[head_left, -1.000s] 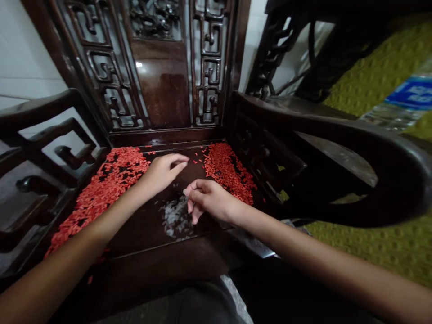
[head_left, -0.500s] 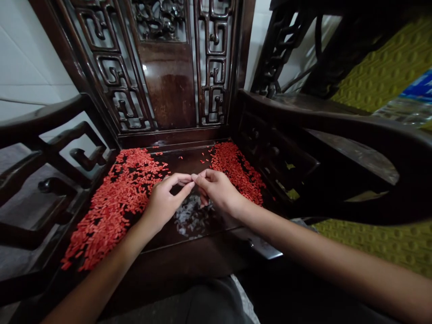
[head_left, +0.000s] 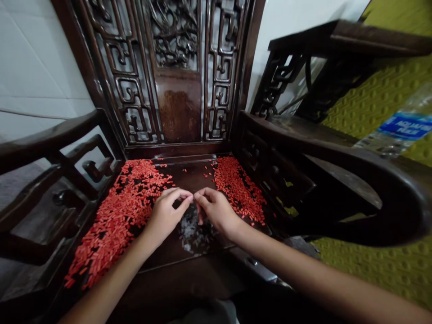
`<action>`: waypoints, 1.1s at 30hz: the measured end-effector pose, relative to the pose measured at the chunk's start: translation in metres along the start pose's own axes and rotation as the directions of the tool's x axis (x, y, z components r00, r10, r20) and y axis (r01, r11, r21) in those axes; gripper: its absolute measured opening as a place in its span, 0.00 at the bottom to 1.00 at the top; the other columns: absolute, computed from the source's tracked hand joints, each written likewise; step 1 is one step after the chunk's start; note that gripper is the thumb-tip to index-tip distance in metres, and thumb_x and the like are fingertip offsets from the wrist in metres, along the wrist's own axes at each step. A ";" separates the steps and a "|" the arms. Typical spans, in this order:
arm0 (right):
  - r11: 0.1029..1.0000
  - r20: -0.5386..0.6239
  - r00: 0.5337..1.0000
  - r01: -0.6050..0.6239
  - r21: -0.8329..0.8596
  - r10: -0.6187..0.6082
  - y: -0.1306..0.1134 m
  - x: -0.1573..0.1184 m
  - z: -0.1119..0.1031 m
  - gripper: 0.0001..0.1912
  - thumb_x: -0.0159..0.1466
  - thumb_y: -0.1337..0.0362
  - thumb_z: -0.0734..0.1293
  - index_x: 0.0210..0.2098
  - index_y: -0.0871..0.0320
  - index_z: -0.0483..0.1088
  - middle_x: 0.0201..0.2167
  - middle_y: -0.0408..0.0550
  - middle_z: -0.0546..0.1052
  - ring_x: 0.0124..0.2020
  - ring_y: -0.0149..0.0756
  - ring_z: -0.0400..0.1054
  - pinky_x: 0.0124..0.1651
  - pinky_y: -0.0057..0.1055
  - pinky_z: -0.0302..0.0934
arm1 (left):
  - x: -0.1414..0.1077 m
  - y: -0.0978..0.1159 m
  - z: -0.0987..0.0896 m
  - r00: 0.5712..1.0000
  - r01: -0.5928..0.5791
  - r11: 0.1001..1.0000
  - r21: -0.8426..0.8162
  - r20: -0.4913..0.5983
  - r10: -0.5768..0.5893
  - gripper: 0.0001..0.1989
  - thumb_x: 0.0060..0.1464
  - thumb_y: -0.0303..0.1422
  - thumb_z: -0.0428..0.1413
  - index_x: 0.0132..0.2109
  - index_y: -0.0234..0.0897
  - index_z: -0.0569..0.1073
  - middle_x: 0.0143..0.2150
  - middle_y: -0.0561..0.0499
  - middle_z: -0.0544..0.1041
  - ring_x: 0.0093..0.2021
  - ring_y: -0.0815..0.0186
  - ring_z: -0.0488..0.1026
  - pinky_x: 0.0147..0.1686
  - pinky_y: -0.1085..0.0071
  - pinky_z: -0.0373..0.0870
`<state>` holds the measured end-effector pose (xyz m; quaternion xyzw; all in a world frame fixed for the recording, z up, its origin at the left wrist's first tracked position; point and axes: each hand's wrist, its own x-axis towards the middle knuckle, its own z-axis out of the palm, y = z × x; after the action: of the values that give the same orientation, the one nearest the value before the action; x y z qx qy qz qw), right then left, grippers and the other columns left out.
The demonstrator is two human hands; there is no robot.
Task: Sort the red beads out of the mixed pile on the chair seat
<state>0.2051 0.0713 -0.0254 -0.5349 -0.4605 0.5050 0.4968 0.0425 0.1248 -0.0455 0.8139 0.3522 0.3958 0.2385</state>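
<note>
Head view: small, pale translucent flakes lie near the dark wooden seat's front edge, below the left hand and right hand, pinching tip to tip, contents too small to tell. Fine fingertip work seems in hand, next wanting steadiness; short red rods line both side edges.

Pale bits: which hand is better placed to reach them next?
Probably the right hand: its lower fingers hang over the pale bits; the left hand is mostly to their left.
</note>
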 end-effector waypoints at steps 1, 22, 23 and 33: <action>1.000 0.002 1.000 0.000 -0.012 0.000 0.002 0.002 0.001 0.11 0.68 0.57 0.63 0.33 0.56 0.66 0.20 0.36 0.68 0.14 0.28 0.63 0.19 0.25 0.58 | 0.000 -0.001 0.000 1.000 0.001 1.000 0.009 -0.006 -0.001 0.07 0.65 0.36 0.56 0.42 0.42 0.78 0.41 0.50 0.81 0.45 0.60 0.76 0.50 0.63 0.71; 0.951 -0.005 0.997 0.068 -0.301 -0.073 0.002 0.007 0.001 0.11 0.69 0.58 0.61 0.38 0.57 0.72 0.25 0.43 0.76 0.17 0.31 0.70 0.19 0.25 0.58 | -0.001 0.004 -0.003 0.992 0.127 0.969 -0.213 0.035 -0.122 0.12 0.68 0.39 0.51 0.42 0.40 0.75 0.36 0.51 0.79 0.36 0.64 0.77 0.41 0.69 0.73; 0.953 0.006 0.997 0.071 -0.294 -0.072 0.001 0.007 0.001 0.11 0.69 0.57 0.61 0.37 0.57 0.72 0.25 0.43 0.76 0.17 0.31 0.70 0.19 0.25 0.58 | -0.001 0.004 -0.003 0.991 0.134 0.964 -0.230 0.034 -0.130 0.12 0.68 0.39 0.50 0.42 0.40 0.75 0.36 0.51 0.79 0.37 0.64 0.77 0.41 0.69 0.73; 0.957 0.006 0.998 0.069 -0.280 -0.070 0.006 0.007 0.002 0.10 0.68 0.59 0.62 0.36 0.57 0.71 0.24 0.42 0.74 0.16 0.31 0.69 0.19 0.25 0.58 | -0.003 -0.004 0.005 0.989 0.150 0.965 -0.214 0.022 -0.149 0.11 0.68 0.38 0.51 0.44 0.40 0.76 0.43 0.49 0.81 0.44 0.62 0.78 0.47 0.66 0.74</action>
<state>0.2036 0.0781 -0.0316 -0.5845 -0.5447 0.4159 0.4344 0.0432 0.1244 -0.0527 0.7557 0.3671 0.4098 0.3553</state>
